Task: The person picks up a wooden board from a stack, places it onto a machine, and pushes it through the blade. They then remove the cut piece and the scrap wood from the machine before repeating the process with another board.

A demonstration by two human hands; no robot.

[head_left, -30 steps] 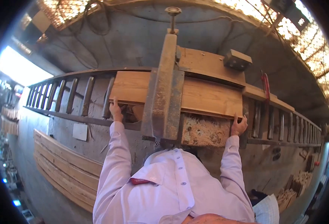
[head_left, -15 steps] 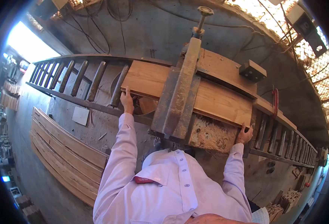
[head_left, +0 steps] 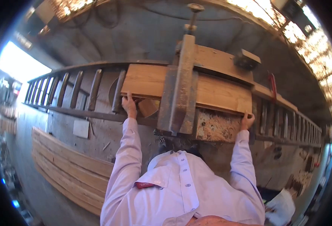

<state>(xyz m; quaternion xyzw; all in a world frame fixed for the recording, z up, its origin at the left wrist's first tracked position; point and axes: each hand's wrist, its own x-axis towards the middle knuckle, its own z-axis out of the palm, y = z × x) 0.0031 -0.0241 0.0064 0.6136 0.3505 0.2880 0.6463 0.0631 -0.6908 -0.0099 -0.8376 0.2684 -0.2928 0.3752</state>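
A flat wooden board (head_left: 145, 80) lies across the machine bed and passes beneath a dusty metal crossbar (head_left: 183, 81). At the board's near left corner, my left hand (head_left: 129, 105) is closed on the edge, fingertips on top. My right hand (head_left: 246, 121) grips the near right corner, thumb toward the board's end. The board's middle is hidden under the crossbar. Below its right half is a worn bed plate (head_left: 218, 126) scattered with wood chips. A wooden fence (head_left: 222, 64) runs along the far side.
Roller tracks stretch out left (head_left: 75, 89) and right (head_left: 286, 126). A red clamp (head_left: 273, 87) and a dark block (head_left: 246, 60) sit at the far right. Long planks (head_left: 70, 165) are stacked on the left floor. A white shape (head_left: 281, 207) shows at lower right.
My view has shifted and tilted slightly. Both hands keep their hold on the board's corners, and the board shows no clear movement along the bed. More of the white shape shows at lower right.
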